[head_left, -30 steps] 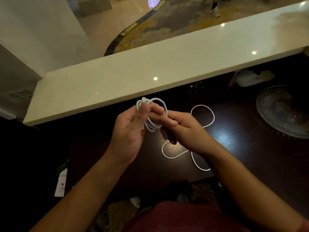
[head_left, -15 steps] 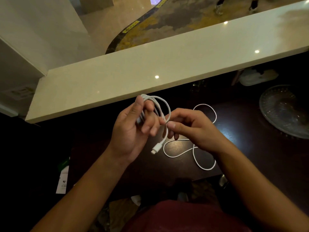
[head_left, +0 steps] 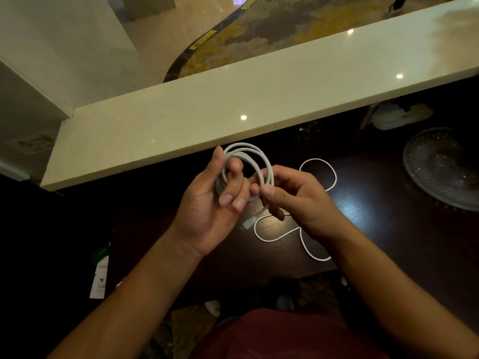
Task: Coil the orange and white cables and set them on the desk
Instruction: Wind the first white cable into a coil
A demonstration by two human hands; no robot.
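- Your left hand (head_left: 207,203) is held palm-up above the dark counter (head_left: 388,229), with its fingers (head_left: 234,182) curled through the loops of the white cable (head_left: 248,156).
- The coil stands roughly upright around those fingers, and its top arc rises above them toward the pale ledge (head_left: 233,99) along the counter's far edge.
- Your right hand (head_left: 298,200) touches the coil's right side, thumb and forefinger pinching the strands where they bunch together.
- The cable's free end hangs down between your hands, with its white plug (head_left: 249,224) just above the counter.
- A second white cable (head_left: 280,237) lies loose on the counter in open curves, under and beyond your right hand, reaching toward the near edge.
- A glass plate (head_left: 445,167) sits near the counter's right edge, well apart from both hands.
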